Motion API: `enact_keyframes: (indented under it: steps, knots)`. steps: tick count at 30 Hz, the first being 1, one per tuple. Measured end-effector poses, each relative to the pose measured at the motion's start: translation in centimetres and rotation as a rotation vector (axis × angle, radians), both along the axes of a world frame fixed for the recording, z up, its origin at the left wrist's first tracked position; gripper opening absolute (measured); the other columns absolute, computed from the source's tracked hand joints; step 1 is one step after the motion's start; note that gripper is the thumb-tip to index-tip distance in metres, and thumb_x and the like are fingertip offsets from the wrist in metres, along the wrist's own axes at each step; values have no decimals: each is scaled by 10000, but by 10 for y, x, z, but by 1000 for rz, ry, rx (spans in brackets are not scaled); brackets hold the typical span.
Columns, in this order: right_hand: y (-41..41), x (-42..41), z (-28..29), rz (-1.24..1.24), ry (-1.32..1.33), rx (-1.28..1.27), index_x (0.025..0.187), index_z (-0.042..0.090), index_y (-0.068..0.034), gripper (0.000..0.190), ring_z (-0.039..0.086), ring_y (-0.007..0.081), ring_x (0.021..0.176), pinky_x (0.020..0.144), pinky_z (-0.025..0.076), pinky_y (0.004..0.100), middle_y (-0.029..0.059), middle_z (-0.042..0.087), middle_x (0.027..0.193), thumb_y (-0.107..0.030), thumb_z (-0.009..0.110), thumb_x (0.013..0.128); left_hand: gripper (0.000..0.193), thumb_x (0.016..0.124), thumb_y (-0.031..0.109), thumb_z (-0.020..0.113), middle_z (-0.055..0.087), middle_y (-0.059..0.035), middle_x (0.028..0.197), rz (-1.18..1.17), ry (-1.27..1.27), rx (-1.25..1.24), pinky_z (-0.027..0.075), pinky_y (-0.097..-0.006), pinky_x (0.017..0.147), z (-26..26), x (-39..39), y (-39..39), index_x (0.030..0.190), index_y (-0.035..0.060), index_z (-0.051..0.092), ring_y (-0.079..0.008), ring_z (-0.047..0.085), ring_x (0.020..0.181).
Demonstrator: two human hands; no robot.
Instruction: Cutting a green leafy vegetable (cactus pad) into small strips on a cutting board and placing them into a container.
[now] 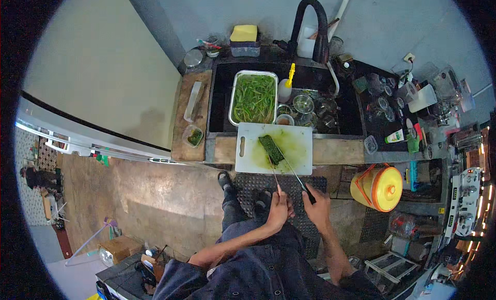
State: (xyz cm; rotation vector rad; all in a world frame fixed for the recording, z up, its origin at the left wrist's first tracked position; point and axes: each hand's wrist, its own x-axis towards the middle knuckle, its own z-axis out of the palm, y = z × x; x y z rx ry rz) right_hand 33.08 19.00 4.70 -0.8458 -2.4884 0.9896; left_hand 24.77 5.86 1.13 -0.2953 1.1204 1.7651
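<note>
A white plastic cutting board (250, 162) with green stains lies at the sink's front edge. On it is an oblong mass of finely chopped greens (271, 149). My right hand (318, 205) is closed on the black handle of a knife (296, 177), whose blade reaches along the right side of the greens. My left hand (278, 212) grips a thin utensil (276, 180) with a pinkish handle, its kind unclear, its far end at the near end of the greens. Behind the board, a rectangular metal tray (231, 106) holds leafy green stems in water.
The dark sink (348, 118) holds glassware and a bottle with a yellow top (290, 81). A black faucet (321, 44) arches behind it. A small container of greens (193, 136) stands at left. Right are many cups and jars, and below them a yellow lidded bucket (376, 188).
</note>
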Motion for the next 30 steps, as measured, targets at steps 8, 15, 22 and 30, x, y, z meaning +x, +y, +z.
enact_keyframes:
  steps: [8, 15, 22, 30]
  knots:
    - [-23, 19, -9, -164, 59, -42, 1283, 689, -9, 333, 707, 270, 915, 813, 556, 380, 190, 738, 1060, -111, 680, 967, 288, 1130, 374, 402, 469, -18, 747, -29, 231, -141, 440, -321, 503, 48, -44, -45, 1002, 117, 426, -126, 463, 567]
    - [-72, 0, -57, -333, 153, -193, 1441, 594, -48, 404, 554, 97, 700, 592, 540, 290, 36, 592, 834, -80, 580, 1038, 420, 1110, 335, 423, 655, -300, 944, -231, 1207, -582, 490, -497, 749, 11, -164, -70, 1090, -38, 615, -473, 643, 889]
    - [-127, -54, -32, -574, 184, -268, 1449, 551, 7, 438, 616, 229, 799, 717, 524, 382, 143, 635, 926, -174, 544, 1050, 389, 1106, 281, 419, 680, -262, 1008, -584, 1313, -520, 500, -487, 850, 15, -240, -51, 1145, -45, 626, -426, 658, 964]
    - [-202, -132, -55, -973, 261, -101, 1445, 541, 19, 443, 650, 350, 922, 865, 510, 420, 226, 665, 1023, -124, 562, 1026, 355, 1107, 262, 415, 634, -271, 842, -817, 1518, -298, 481, -538, 707, -5, -289, -54, 1107, -21, 628, -462, 638, 785]
